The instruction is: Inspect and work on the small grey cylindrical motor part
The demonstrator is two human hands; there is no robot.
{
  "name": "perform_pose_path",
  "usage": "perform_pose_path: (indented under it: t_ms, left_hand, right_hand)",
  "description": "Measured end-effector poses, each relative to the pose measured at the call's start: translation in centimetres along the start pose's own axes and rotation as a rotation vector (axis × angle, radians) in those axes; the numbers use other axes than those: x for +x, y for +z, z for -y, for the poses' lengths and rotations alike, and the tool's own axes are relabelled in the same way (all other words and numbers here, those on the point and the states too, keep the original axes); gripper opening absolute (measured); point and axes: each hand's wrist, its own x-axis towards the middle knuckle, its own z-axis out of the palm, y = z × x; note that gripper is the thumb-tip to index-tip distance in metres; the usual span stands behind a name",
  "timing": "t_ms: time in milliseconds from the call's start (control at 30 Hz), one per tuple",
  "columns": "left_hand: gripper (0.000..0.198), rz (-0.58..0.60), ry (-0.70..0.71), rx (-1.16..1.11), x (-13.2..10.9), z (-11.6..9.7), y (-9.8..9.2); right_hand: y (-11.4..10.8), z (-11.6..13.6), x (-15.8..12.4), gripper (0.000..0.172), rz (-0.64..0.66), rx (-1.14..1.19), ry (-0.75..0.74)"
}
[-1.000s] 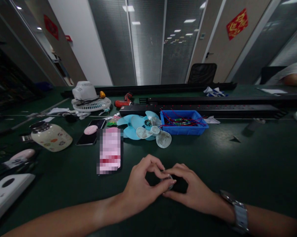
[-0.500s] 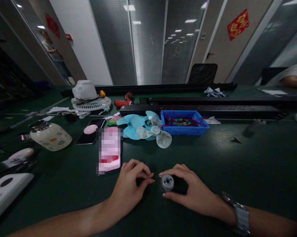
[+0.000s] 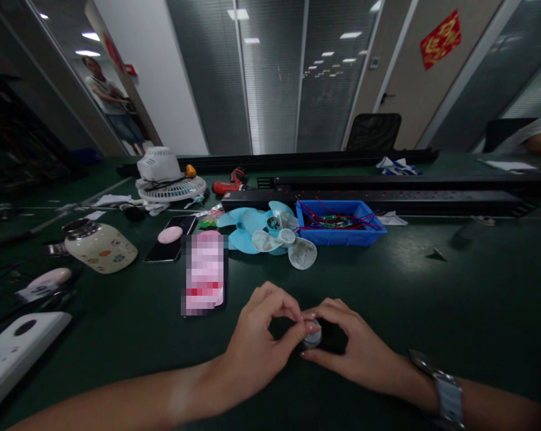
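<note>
Holding a small metal cylinder in the right hand, nearer than the fan blades. Partly covering it with the narrowed left hand; cannot tell whether also gripping.

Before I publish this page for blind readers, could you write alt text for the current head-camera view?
A person's right hand holds a small round metallic part at a dark green table, with the left hand at its top. Beyond are blue fan blades and a blue bin of wires, with a white fan farther back to the left.
</note>
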Motion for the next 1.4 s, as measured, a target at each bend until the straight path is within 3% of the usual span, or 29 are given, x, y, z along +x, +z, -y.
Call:
perform_pose_path:
  t_ms: [200, 467, 633, 800, 900, 1000, 1233, 1300, 1400]
  left_hand:
    - [0.016, -0.027, -0.015, -0.163, -0.2, 0.3, -0.1]
    - [0.014, 0.052, 0.083, -0.04, 0.1, 0.1, -0.3]
    - [0.018, 0.206, 0.115, -0.028, 0.9, -0.3, -1.2]
    - [0.027, 0.424, -0.046, -0.159, 1.7, -0.9, -2.1]
    - [0.027, 0.486, -0.113, -0.25, 1.9, -0.9, -2.1]
    - [0.026, 0.418, -0.111, -0.256, 1.6, -0.7, -1.6]
    - [0.02, -0.09, -0.051, -0.172, 0.3, 0.4, -0.5]
    - [0.017, -0.142, -0.06, -0.106, 0.0, 1.0, -0.6]
    - [0.012, -0.086, -0.118, 0.038, -0.3, 2.2, -1.2]
  right_hand:
    - [0.0, 0.1, -0.1, 0.037, -0.004, 0.018, 0.003]
    - [0.2, -0.2, -0.1, 0.036, -0.024, 0.01, -0.018]
    - [0.3, -0.4, -0.1, 0.033, -0.027, -0.008, -0.001]
    - [0.6, -0.8, -0.5, 0.035, -0.061, -0.055, -0.016]
    - [0.7, -1.0, -0.6, 0.033, -0.072, -0.065, -0.019]
    - [0.5, -0.6, -0.5, 0.03, -0.052, -0.038, 0.011]
    - [-0.1, 0.4, 0.0, 0.034, 0.003, 0.007, 0.037]
    - [-0.2, 0.3, 0.0, 0.034, 0.005, 0.011, 0.044]
    - [-0.1, 0.3, -0.1, 0.037, 0.005, 0.016, 0.052]
